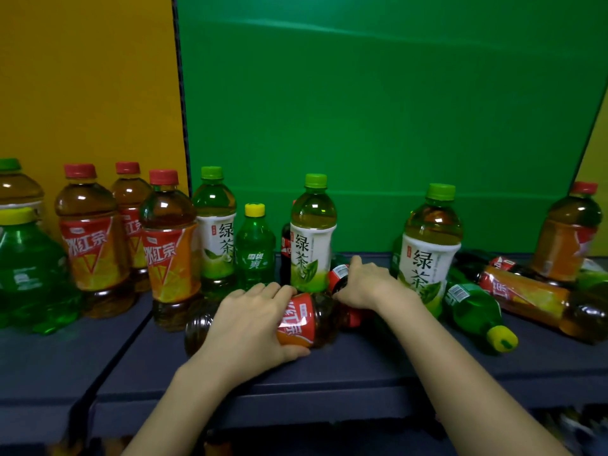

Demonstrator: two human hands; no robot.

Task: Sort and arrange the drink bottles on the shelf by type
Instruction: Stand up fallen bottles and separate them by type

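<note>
The left hand [253, 320] is wrapped over a red-labelled iced tea bottle [296, 320] lying on its side on the dark shelf [329, 383], while the right hand [365, 284] closes around a cola bottle [340, 278] lying just behind it. Beyond them stand 3 green tea bottles [311, 235] (white labels, green caps), a small green soda bottle [255, 248], and 3 upright iced tea bottles [169, 248] to the left; more bottles lie toppled at the right.
</note>
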